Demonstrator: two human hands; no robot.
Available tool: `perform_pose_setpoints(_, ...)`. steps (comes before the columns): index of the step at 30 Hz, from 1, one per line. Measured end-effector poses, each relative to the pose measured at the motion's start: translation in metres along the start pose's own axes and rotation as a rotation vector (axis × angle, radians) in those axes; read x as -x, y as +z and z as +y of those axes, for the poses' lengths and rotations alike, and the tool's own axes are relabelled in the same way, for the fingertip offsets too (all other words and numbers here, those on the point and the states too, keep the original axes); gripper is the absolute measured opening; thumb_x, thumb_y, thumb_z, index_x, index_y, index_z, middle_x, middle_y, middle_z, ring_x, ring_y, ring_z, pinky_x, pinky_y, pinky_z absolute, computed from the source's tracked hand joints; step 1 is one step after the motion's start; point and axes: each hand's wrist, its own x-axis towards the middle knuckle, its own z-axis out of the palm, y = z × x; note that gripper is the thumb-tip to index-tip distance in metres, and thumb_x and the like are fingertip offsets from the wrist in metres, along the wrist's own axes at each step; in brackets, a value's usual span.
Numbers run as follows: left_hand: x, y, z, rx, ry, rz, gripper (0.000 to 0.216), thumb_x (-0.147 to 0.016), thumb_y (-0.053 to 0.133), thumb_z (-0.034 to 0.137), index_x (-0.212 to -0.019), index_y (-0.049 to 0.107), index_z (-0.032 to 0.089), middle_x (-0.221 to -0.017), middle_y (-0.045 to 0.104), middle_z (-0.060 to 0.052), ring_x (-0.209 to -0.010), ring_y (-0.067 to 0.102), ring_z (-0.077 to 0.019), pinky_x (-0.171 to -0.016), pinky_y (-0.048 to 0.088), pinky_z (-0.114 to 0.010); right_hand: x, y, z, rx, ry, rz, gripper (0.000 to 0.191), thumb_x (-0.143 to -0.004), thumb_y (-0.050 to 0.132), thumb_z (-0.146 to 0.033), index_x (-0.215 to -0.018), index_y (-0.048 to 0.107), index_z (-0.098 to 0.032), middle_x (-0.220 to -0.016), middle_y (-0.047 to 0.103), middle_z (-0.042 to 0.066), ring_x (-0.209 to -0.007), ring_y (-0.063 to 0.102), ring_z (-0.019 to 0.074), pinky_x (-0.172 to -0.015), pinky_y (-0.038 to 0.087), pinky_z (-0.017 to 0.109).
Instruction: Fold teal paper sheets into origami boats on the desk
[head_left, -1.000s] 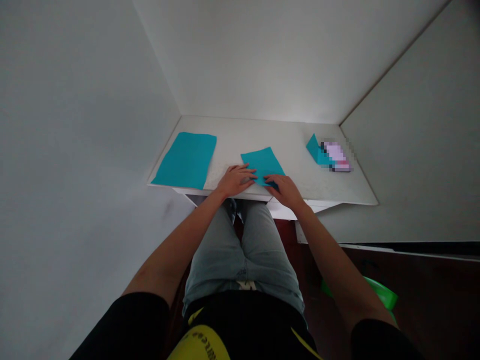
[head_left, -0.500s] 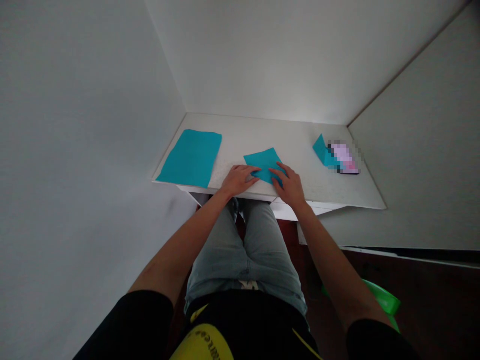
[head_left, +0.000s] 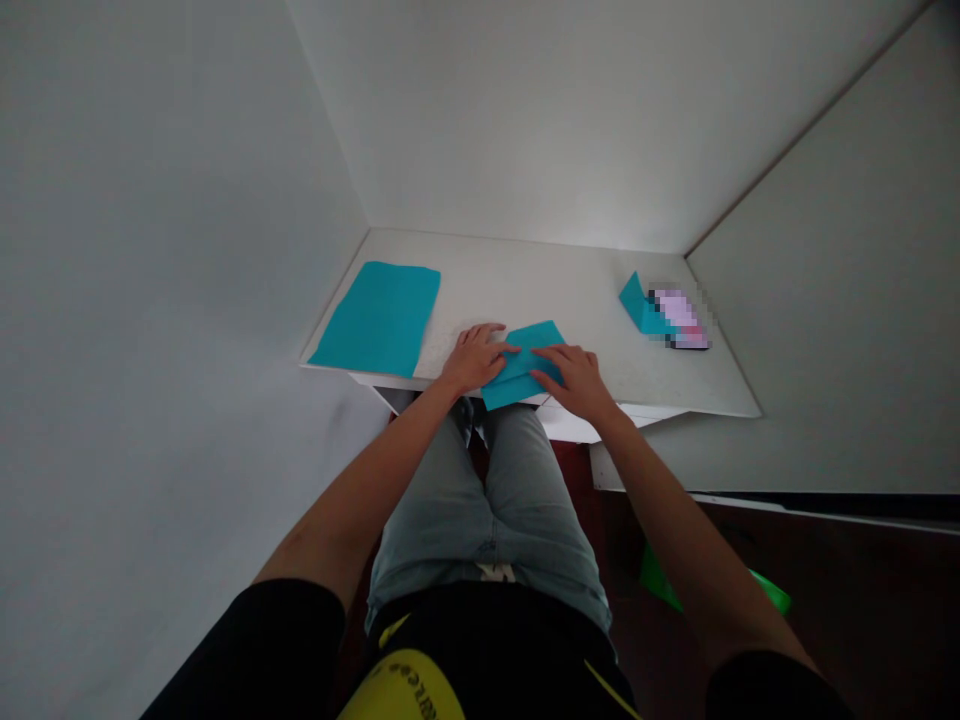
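Note:
A folded teal paper (head_left: 525,362) lies at the front edge of the white table (head_left: 540,285), its near corner hanging a little over the edge. My left hand (head_left: 474,358) rests on the paper's left side with fingers stretched flat. My right hand (head_left: 574,378) presses on its right side, fingers also laid flat across it. Both hands sit close together over the paper.
A flat teal sheet (head_left: 379,316) lies at the table's left end. At the right end a small folded teal piece (head_left: 637,303) sits beside a blurred-out object (head_left: 677,318). White walls close in on the left, back and right. Something green (head_left: 705,590) lies on the dark floor.
The folded paper has slid toward me and turned, its corner now past the table edge. Both hands moved with it, staying on top.

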Motion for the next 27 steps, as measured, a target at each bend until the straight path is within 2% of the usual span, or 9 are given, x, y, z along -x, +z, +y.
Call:
perform_pose_setpoints(3, -0.003, -0.002, -0.003, 0.047, 0.019, -0.053, 0.043, -0.098, 0.055, 0.017, -0.121, 0.084, 0.04, -0.154, 0.065, 0.0, -0.148, 0.05, -0.0302, -0.126, 0.033, -0.056, -0.024, 0.009, 0.032, 0.037, 0.192, 0.122, 0.066, -0.103, 0.054, -0.06, -0.155, 0.056, -0.02, -0.148, 0.063, 0.022, -0.133, 0.056, 0.0438, -0.107, 0.043, 0.061)
perform_pose_setpoints(6, -0.004, -0.006, -0.004, 0.088, 0.033, -0.102, 0.05, -0.097, 0.051, 0.013, -0.121, 0.083, 0.042, -0.152, 0.068, 0.005, -0.148, 0.052, -0.0273, -0.127, 0.032, -0.054, -0.036, 0.018, 0.049, 0.074, 0.266, 0.141, 0.067, -0.1, 0.057, -0.061, -0.151, 0.058, -0.018, -0.148, 0.06, 0.023, -0.133, 0.053, 0.045, -0.109, 0.042, 0.063)
perform_pose_setpoints(8, -0.002, -0.008, -0.002, 0.068, 0.038, -0.115, 0.047, -0.099, 0.052, 0.017, -0.126, 0.081, 0.041, -0.154, 0.067, 0.006, -0.15, 0.051, -0.0261, -0.127, 0.031, -0.053, -0.035, 0.02, 0.048, 0.085, 0.263, 0.133, 0.059, -0.101, 0.057, -0.06, -0.142, 0.063, -0.019, -0.145, 0.061, 0.021, -0.131, 0.053, 0.0433, -0.109, 0.042, 0.061)
perform_pose_setpoints(11, 0.001, -0.011, 0.004, 0.005, 0.054, -0.121, 0.037, -0.101, 0.061, 0.033, -0.134, 0.077, 0.039, -0.158, 0.064, 0.005, -0.153, 0.049, -0.0265, -0.128, 0.031, -0.051, -0.031, 0.016, 0.042, 0.086, 0.262, 0.126, 0.048, -0.101, 0.058, -0.059, -0.128, 0.069, -0.02, -0.137, 0.064, 0.019, -0.126, 0.054, 0.0414, -0.107, 0.041, 0.058)
perform_pose_setpoints(14, 0.004, -0.012, 0.009, -0.034, 0.074, -0.12, 0.042, -0.1, 0.064, 0.045, -0.14, 0.072, 0.036, -0.161, 0.061, 0.003, -0.154, 0.048, -0.0283, -0.129, 0.031, -0.051, -0.03, 0.013, 0.04, 0.076, 0.276, 0.13, 0.044, -0.1, 0.06, -0.061, -0.114, 0.069, -0.02, -0.129, 0.066, 0.018, -0.121, 0.056, 0.0402, -0.105, 0.041, 0.057)
perform_pose_setpoints(19, 0.006, -0.01, 0.011, -0.069, 0.121, -0.136, 0.049, -0.1, 0.064, 0.05, -0.147, 0.067, 0.034, -0.166, 0.056, 0.001, -0.157, 0.045, -0.0292, -0.131, 0.028, -0.051, -0.034, 0.015, 0.049, 0.001, 0.311, 0.157, 0.044, -0.093, 0.068, -0.065, -0.1, 0.066, -0.022, -0.111, 0.07, 0.015, -0.11, 0.061, 0.0374, -0.103, 0.043, 0.057)
perform_pose_setpoints(22, 0.006, -0.008, 0.011, -0.083, 0.145, -0.144, 0.05, -0.101, 0.063, 0.051, -0.147, 0.066, 0.032, -0.167, 0.055, -0.001, -0.158, 0.044, -0.029, -0.131, 0.027, -0.051, -0.033, 0.014, 0.052, -0.152, 0.293, 0.149, 0.047, -0.087, 0.076, -0.062, -0.112, 0.067, -0.023, -0.106, 0.073, 0.012, -0.101, 0.066, 0.0339, -0.101, 0.049, 0.055)
perform_pose_setpoints(25, 0.005, -0.007, 0.01, -0.096, 0.156, -0.134, 0.049, -0.101, 0.064, 0.051, -0.146, 0.066, 0.031, -0.167, 0.055, -0.001, -0.157, 0.044, -0.0289, -0.131, 0.027, -0.052, -0.027, 0.01, 0.047, -0.374, 0.271, 0.186, 0.067, -0.086, 0.077, -0.06, -0.14, 0.06, -0.023, -0.113, 0.075, 0.011, -0.1, 0.071, 0.0315, -0.092, 0.057, 0.05)
perform_pose_setpoints(27, 0.005, -0.006, 0.01, -0.102, 0.161, -0.132, 0.049, -0.101, 0.063, 0.051, -0.145, 0.066, 0.031, -0.167, 0.055, -0.001, -0.157, 0.045, -0.0289, -0.131, 0.027, -0.052, -0.02, 0.008, 0.039, -0.469, 0.248, 0.217, 0.077, -0.088, 0.076, -0.06, -0.151, 0.053, -0.023, -0.119, 0.076, 0.012, -0.106, 0.073, 0.0319, -0.091, 0.06, 0.049)
